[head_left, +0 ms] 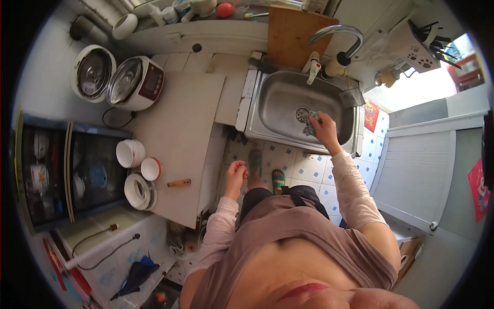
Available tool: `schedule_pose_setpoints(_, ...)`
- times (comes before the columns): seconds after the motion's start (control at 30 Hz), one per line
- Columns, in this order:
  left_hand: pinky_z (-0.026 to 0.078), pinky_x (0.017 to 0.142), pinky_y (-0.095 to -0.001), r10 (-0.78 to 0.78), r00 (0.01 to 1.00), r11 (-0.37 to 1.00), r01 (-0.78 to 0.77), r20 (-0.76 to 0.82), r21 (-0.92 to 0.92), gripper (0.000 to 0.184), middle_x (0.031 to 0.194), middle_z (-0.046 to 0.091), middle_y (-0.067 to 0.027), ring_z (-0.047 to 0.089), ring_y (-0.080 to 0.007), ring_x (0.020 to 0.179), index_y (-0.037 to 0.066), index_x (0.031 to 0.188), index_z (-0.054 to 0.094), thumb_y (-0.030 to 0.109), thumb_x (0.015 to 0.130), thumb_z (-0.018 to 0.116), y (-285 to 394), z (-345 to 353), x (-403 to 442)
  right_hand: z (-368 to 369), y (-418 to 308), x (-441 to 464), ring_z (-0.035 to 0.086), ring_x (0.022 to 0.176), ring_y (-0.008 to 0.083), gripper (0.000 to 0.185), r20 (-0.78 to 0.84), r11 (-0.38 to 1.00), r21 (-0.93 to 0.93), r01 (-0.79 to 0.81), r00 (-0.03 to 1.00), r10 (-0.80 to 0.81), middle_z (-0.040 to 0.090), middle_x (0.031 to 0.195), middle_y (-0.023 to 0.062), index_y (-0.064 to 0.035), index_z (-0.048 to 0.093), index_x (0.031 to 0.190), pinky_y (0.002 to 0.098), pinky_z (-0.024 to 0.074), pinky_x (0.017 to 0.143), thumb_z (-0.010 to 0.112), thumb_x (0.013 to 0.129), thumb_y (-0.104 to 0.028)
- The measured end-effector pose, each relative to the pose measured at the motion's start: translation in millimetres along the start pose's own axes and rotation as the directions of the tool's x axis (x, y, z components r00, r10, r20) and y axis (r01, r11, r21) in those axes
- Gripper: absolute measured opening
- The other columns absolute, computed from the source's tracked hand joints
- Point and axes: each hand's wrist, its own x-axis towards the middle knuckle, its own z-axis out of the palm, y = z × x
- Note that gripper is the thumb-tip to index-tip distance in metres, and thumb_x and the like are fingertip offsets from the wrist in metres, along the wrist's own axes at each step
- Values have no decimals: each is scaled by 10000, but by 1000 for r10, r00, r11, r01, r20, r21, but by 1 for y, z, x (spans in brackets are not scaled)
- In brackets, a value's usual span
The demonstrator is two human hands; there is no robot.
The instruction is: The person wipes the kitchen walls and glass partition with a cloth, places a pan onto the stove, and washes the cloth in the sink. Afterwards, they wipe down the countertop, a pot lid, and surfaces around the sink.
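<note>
My right hand (325,130) is closed round a crumpled grey-green cloth (310,125), held over the front right part of the steel sink (280,103). Beside the cloth the sink's drain (301,114) shows in the basin. My left hand (237,172) hangs in front of my body, between the table and the sink, with its fingers curled together and nothing seen in them. Over the back of the sink stand a curved metal faucet (337,31) and a white tap (312,68).
A table (180,113) on the left bears a rice cooker (136,83), stacked white bowls (129,153) and a wooden-handled tool (179,183). Behind the sink leans a cutting board (296,38). A white cabinet door (411,170) stands at the right.
</note>
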Motion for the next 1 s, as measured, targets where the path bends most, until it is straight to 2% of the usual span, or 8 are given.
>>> schedule_pose_setpoints(0.2,458,624,-235,465,846,845,-512,261,154,124,817,581,-9,546,-85,696,21,1025,595,35,918,533,170,68,129,-72,-99,50,632,872,111,285,123,385,903,-188,974,188,665,969,27,-21,616,1102,255,508,755,588,962,-268)
schedule_pose_setpoints(0.37,482,701,-282,899,228,259,-965,374,-35,137,904,644,-99,607,-164,781,2,1017,637,58,913,567,380,198,190,-135,-177,115,651,932,155,201,22,271,961,-63,988,154,666,1027,55,-34,589,1110,306,533,790,561,958,-163)
schedule_pose_setpoints(0.6,514,817,-389,734,-263,-378,-924,627,56,216,1068,681,-107,648,-305,949,94,1057,711,109,894,571,539,390,262,-127,-200,276,650,932,217,196,-74,45,996,70,993,93,653,1062,97,-36,552,1147,401,547,806,481,987,-125)
schedule_pose_setpoints(0.67,523,851,-388,607,-299,-504,-861,737,66,202,1065,693,-110,653,-301,975,98,1027,730,121,883,591,557,420,275,-121,-207,303,653,916,221,189,-102,31,995,98,985,138,649,1052,95,-55,546,1151,414,552,793,463,992,-115)
schedule_pose_setpoints(0.77,525,863,-385,500,87,-438,-833,862,338,192,1026,706,-122,663,-300,958,114,1011,743,146,869,618,573,435,262,-112,-196,341,636,963,226,203,-124,17,992,122,984,126,635,1091,89,-79,532,1179,416,528,838,442,1004,-129)
schedule_pose_setpoints(0.8,517,748,-338,514,1,-403,-883,858,242,175,849,726,-107,679,-209,786,79,990,753,157,862,662,574,441,275,-110,-190,357,635,962,225,203,-134,-7,991,135,988,71,631,1093,87,-80,529,1179,415,529,836,436,1004,-123)
schedule_pose_setpoints(0.9,555,687,-306,363,348,-61,-917,865,394,253,914,730,-123,690,-171,722,81,1070,732,182,844,679,594,445,280,-106,-190,389,633,967,219,221,-138,-54,989,139,990,19,622,1099,75,-101,514,1195,406,528,845,410,1001,-89)
schedule_pose_setpoints(1.0,518,567,-275,338,397,177,-917,853,357,308,917,729,-88,638,-110,634,61,1132,704,219,870,674,586,441,285,-92,-181,420,630,981,217,263,-154,-82,985,154,988,11,614,1117,73,-117,494,1224,403,524,873,378,997,-51)
